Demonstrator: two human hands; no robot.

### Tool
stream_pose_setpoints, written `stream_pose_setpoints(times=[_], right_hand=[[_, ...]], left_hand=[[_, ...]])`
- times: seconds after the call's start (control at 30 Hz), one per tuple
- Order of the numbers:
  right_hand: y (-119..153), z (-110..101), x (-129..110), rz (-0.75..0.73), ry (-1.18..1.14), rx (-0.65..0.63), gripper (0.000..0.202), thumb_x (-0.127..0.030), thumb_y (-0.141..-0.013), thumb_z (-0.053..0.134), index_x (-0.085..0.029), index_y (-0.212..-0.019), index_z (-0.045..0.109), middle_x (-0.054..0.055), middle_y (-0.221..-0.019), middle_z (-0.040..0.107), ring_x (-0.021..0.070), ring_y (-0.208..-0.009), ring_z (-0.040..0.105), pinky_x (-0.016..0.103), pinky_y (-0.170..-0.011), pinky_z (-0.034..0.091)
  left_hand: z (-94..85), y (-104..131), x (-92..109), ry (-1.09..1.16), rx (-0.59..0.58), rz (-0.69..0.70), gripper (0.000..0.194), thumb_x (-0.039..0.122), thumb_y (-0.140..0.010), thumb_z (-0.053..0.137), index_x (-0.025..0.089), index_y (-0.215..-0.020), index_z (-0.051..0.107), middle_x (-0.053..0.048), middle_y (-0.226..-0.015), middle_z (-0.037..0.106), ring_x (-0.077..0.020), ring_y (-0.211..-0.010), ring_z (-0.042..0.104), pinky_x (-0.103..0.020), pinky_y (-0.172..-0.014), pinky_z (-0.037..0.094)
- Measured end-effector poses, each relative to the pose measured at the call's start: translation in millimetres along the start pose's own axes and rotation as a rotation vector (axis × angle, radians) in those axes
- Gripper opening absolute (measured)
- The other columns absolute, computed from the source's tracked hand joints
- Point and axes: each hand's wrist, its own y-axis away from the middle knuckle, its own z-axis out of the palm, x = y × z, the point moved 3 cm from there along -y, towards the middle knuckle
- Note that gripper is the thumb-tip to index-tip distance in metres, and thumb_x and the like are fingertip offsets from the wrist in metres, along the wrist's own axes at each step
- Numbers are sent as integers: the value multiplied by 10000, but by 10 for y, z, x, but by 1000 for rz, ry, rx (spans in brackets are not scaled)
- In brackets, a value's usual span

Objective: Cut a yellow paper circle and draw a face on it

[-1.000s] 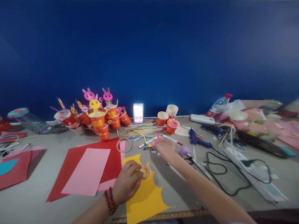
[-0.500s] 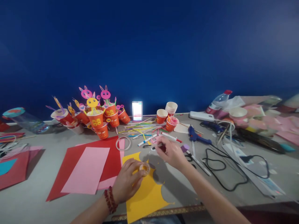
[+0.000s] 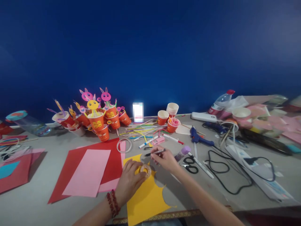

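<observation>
My left hand [image 3: 131, 177], with a red bead bracelet on its wrist, rests on a yellow sheet of paper [image 3: 143, 201] whose right edge is cut in scallops. Its thumb and fingers close on a small tape roll [image 3: 145, 170] lying on that sheet. Just to the right and farther back, my right hand [image 3: 164, 158] pinches a black pen [image 3: 157, 152], its tip pointing left above the paper. A glue stick [image 3: 182, 152] and black-handled scissors [image 3: 190, 165] lie to the right of my right hand.
Red paper [image 3: 113, 169] and a pink sheet [image 3: 87, 172] lie to the left. Decorated paper cups [image 3: 97, 122] stand behind them. Markers [image 3: 172, 138] and coloured sticks [image 3: 141, 128] lie farther back. A blue glue gun [image 3: 199, 138], black cable [image 3: 216, 171] and power strip [image 3: 256, 175] occupy the right.
My right hand has picked up the black pen from the table and come nearer to the tape roll. My left hand has stayed on the roll over the yellow paper.
</observation>
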Motion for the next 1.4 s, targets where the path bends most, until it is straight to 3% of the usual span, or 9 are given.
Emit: stream_pose_setpoints(times=[0.17, 0.33, 0.57, 0.9, 1.4], right_hand=[[-116, 36, 29, 26, 51, -8, 140, -312, -915, 519, -206, -828, 542, -41, -612, 585, 115, -469, 540, 224, -477, 446], [-270, 129, 8, -20, 135, -77, 155, -237, -875, 548, -207, -724, 536, -60, -544, 524, 103, -465, 485, 208, -488, 383], [-456, 284, 11, -75, 170, -172, 168, -173, -834, 520, -207, -669, 518, -56, -552, 515, 114, -517, 507, 215, -551, 387], [-526, 347, 17, -116, 175, -269, 185, -85, -785, 491, -208, -647, 501, -71, -540, 478, 108, -534, 466, 204, -561, 365], [-395, 179, 166, -97, 187, -194, 126, -152, -806, 503, -213, -697, 519, -53, -573, 517, 120, -538, 499, 218, -552, 378]], left_hand=[[-22, -20, 45, -33, 7, -10, 172, 152, -926, 594, 291, -970, 685, -39, -1171, 612, -250, -1111, 497, -603, -1075, 335], [29, 11, 52, -74, 51, -23, 156, 168, -924, 607, 290, -974, 691, -30, -1200, 617, -246, -1138, 485, -594, -1100, 300], [152, 76, -20, -65, 97, 0, 165, 202, -895, 680, 311, -1018, 686, 1, -1099, 657, -219, -1093, 509, -540, -1141, 246], [138, 62, 2, -68, 88, 11, 122, 207, -919, 645, 298, -990, 683, 11, -1024, 661, -205, -1061, 529, -506, -1137, 231], [134, 71, 2, -47, 74, 5, 177, 183, -903, 662, 313, -1022, 679, 17, -1022, 659, -205, -1057, 522, -513, -1145, 210]])
